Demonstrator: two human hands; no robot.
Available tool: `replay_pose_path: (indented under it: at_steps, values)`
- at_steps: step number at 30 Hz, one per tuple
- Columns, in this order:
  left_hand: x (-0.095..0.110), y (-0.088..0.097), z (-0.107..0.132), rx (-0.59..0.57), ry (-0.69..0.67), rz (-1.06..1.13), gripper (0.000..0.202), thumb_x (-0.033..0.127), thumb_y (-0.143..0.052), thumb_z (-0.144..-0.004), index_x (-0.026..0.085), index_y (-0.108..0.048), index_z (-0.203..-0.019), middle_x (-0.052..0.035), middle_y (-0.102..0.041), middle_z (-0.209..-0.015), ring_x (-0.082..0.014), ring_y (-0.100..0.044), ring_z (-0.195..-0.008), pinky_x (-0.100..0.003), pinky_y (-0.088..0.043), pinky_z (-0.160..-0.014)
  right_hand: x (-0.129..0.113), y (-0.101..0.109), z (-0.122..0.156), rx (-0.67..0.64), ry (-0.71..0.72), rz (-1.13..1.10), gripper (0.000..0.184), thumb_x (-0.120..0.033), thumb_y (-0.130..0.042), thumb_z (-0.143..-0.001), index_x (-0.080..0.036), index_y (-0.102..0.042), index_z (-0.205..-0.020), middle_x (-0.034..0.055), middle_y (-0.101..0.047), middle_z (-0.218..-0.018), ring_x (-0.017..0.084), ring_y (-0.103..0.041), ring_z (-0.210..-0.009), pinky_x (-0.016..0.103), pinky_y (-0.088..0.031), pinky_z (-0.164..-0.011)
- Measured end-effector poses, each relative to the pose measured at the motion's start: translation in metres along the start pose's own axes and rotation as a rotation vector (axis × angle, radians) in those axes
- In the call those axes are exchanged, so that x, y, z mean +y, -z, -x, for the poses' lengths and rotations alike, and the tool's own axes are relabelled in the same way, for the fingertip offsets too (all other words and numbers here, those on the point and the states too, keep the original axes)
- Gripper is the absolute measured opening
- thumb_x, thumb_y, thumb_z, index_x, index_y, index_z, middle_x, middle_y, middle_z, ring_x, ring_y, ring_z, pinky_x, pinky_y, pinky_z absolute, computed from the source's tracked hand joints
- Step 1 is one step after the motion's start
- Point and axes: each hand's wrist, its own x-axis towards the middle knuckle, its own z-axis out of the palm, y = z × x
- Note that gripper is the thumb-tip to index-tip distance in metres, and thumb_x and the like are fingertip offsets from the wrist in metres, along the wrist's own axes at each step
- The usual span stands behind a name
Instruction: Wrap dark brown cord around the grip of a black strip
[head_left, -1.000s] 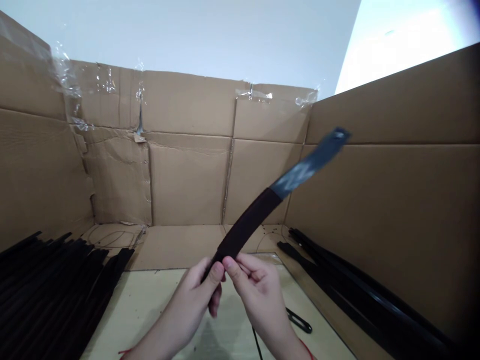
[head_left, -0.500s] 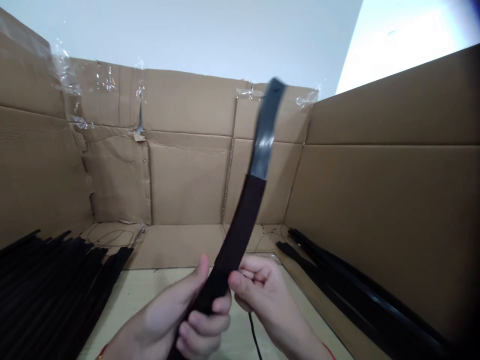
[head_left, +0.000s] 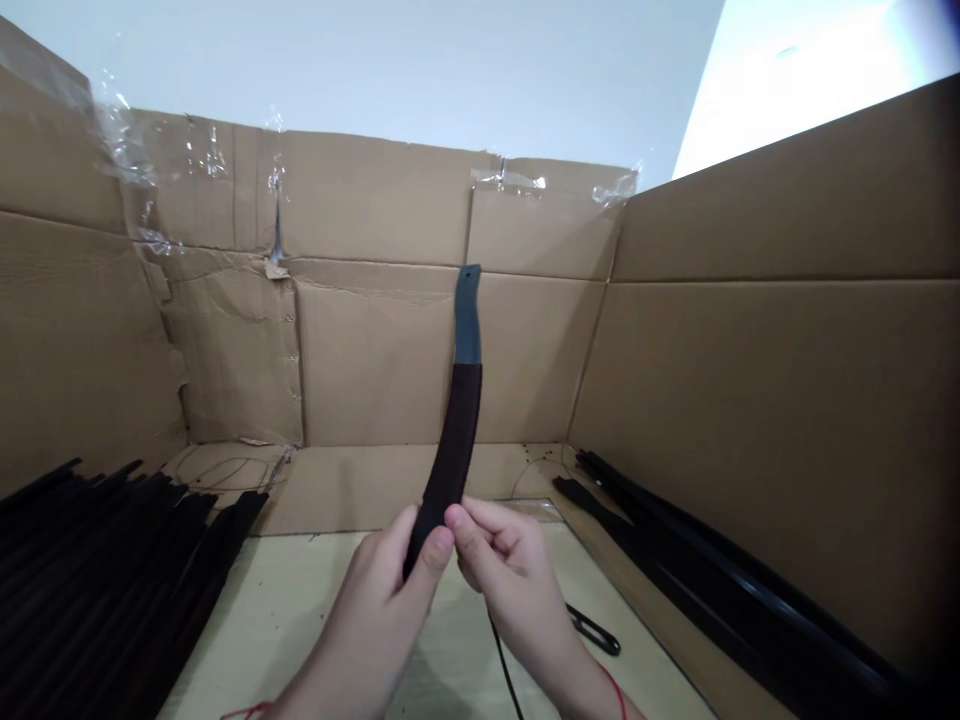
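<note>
A long, slightly curved flat strip (head_left: 456, 430) stands up in front of me. Its bare top end is grey with a small hole, and below that a dark brown-black ribbed covering runs down into my grip. My left hand (head_left: 390, 575) is closed around the covered lower part, thumb on the front. At the strip's right edge my right hand (head_left: 506, 560) is closed in a pinch. A thin black cord (head_left: 504, 660) hangs beneath this hand and seems to run up into its fingers; the exact pinch is hidden. The strip's lower end is out of sight behind my left hand.
Many dark strips (head_left: 112, 590) lie side by side at the left. More long black pieces (head_left: 697, 570) rest along the right wall. A black slotted piece (head_left: 596, 632) lies on the pale board (head_left: 285, 600). Taped cardboard walls (head_left: 375, 370) surround the work area.
The strip has swung more upright, its top moving down and left, farther from me. My left hand's grip has turned so its back shows. The black slotted piece has come into view.
</note>
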Motion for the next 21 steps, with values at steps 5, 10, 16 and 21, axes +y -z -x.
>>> replay_pose_path:
  at_steps: [5,10,16,21]
  values:
    - [-0.007,0.002,-0.007,-0.309,0.018,0.194,0.05,0.066,-0.039,-0.089,0.019,-0.042,-0.075,0.0082,-0.033,-0.047,-0.0059,-0.024,-0.039,-0.021,-0.02,-0.041,0.004,0.0,-0.004,-0.065,-0.075,-0.076,0.038,-0.048,-0.068,-0.083,-0.011,-0.071,-0.091,-0.0068,-0.032,-0.051,0.004,-0.016,-0.044,0.019,-0.013,-0.041]
    - [-0.01,0.01,-0.016,0.036,-0.138,-0.096,0.051,0.066,-0.051,-0.085,0.016,-0.047,-0.078,0.0044,-0.041,-0.061,-0.0067,-0.035,-0.054,-0.019,-0.024,-0.05,0.003,-0.001,-0.007,0.071,0.05,0.017,0.035,-0.046,-0.069,-0.082,-0.013,-0.073,-0.092,-0.0024,-0.046,-0.058,0.006,-0.034,-0.049,0.019,-0.029,-0.045]
    - [-0.012,0.002,-0.015,-0.326,0.257,0.363,0.068,0.084,-0.03,-0.078,0.018,-0.046,-0.075,0.0054,-0.04,-0.049,-0.0071,-0.034,-0.039,-0.021,-0.028,-0.043,-0.005,-0.004,-0.001,0.042,-0.034,0.035,0.031,-0.042,-0.065,-0.086,-0.013,-0.065,-0.078,0.0002,-0.057,-0.052,0.008,-0.049,-0.044,0.018,-0.035,-0.043]
    - [-0.008,0.001,-0.014,0.022,0.082,0.126,0.066,0.082,-0.051,-0.07,0.016,-0.047,-0.071,0.0056,-0.043,-0.049,-0.0048,-0.035,-0.039,-0.018,-0.026,-0.039,0.003,-0.005,-0.003,0.032,-0.007,-0.029,0.031,-0.044,-0.068,-0.084,-0.013,-0.067,-0.083,-0.0024,-0.051,-0.052,0.007,-0.044,-0.044,0.019,-0.036,-0.044]
